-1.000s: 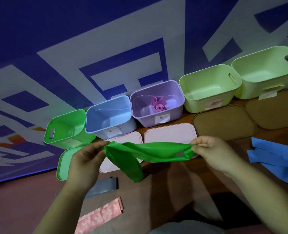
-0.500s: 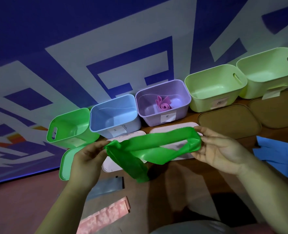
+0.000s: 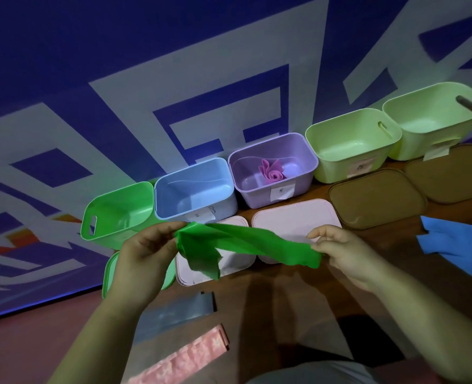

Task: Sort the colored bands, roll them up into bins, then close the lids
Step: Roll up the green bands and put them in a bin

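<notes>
Green band (image 3: 245,245) hangs stretched between my two hands, lifted above the pink lids (image 3: 293,220). My left hand (image 3: 143,253) pinches its left end, where a loose flap droops. My right hand (image 3: 342,250) pinches the right end between thumb and fingers. Behind, the green bin (image 3: 113,214) stands open beside the blue bin (image 3: 193,189). A grey band (image 3: 173,314) and a pink band (image 3: 182,358) lie flat on the table (image 3: 389,245) near me.
</notes>
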Tool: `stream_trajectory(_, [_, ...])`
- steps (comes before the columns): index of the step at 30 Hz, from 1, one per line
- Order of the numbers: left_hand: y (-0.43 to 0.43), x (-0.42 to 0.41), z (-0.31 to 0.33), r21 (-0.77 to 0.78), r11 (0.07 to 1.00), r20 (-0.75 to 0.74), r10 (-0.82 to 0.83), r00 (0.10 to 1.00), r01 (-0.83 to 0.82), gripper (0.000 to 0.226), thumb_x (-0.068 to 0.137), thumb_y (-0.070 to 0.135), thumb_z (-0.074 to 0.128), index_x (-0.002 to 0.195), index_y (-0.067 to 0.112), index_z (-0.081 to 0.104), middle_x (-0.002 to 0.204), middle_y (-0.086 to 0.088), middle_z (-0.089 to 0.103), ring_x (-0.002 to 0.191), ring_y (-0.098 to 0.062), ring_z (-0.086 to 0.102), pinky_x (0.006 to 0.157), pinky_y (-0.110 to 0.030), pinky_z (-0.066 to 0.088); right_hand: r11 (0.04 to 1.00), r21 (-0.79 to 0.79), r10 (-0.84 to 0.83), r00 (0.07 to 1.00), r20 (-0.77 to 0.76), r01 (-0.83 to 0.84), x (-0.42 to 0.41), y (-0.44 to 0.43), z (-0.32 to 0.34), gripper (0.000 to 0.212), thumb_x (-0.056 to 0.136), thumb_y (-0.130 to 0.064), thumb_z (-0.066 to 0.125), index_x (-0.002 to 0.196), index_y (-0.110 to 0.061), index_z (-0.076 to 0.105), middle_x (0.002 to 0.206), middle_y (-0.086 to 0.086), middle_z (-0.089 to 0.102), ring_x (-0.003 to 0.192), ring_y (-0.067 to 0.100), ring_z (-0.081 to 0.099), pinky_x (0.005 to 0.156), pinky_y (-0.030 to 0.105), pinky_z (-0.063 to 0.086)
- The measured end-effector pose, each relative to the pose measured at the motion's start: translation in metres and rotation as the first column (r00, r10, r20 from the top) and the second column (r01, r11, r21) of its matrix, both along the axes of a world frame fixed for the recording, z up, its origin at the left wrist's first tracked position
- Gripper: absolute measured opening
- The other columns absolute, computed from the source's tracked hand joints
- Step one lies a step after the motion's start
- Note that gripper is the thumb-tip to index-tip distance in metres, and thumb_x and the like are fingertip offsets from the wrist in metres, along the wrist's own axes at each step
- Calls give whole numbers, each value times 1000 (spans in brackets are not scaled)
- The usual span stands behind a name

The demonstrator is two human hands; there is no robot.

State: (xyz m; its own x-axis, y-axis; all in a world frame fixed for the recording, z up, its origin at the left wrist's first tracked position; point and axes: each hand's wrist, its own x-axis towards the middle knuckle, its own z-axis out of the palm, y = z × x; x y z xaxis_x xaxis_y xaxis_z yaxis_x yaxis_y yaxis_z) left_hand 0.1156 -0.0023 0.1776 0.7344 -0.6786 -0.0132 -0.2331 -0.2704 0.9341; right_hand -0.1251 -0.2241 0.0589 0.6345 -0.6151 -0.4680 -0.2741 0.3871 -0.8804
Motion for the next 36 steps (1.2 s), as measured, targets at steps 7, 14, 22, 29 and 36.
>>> stream_trajectory(7, [2, -1, 24, -39, 990, 104, -134, 986, 139, 22, 80, 12, 69, 99, 23, 74, 96, 1, 77, 93, -21, 72, 86, -26, 57, 986, -146, -91, 991, -100, 76, 12, 12, 4, 19, 88, -7, 66, 95, -24, 70, 101, 0, 73, 95, 14, 65, 92, 34, 50])
stream_trajectory(14, [6, -3, 42, 93, 963, 376, -269, 886, 253, 34, 84, 2, 74, 96, 33, 69, 92, 11, 73, 81, -16, 70, 79, -36, 57, 979, -200, 73, 986, 152, -41, 34, 43, 73, 22, 85, -1, 70, 100, -16, 68, 102, 5, 74, 89, 8, 67, 84, 22, 51])
stream_trajectory(22, [11, -9, 43, 9, 963, 247, -263, 933, 269, 35, 82, 1, 75, 92, 34, 67, 87, 8, 71, 79, -18, 67, 79, -35, 56, 892, -411, 308, 921, 240, -191, 65, 83, 121, 40, 70, -21, 84, 103, -33, 65, 107, -7, 71, 101, 12, 66, 94, 35, 53])
stream_trajectory(29, [17, -12, 50, -2, 951, 265, -297, 917, 308, 29, 81, 3, 77, 89, 30, 66, 82, 10, 70, 75, -11, 66, 73, -23, 55, 825, -552, 262, 948, 179, -124, 82, 101, 136, 39, 71, -34, 82, 104, -41, 62, 98, -8, 69, 88, 10, 66, 80, 36, 57])
stream_trajectory(36, [25, -7, 54, -32, 953, 271, -283, 920, 302, 28, 81, 7, 78, 86, 31, 66, 79, 10, 70, 75, -13, 67, 74, -29, 56, 810, -581, 252, 943, 219, -81, 91, 104, 146, 34, 76, -13, 82, 96, -34, 65, 96, -9, 70, 92, 13, 68, 87, 32, 56])
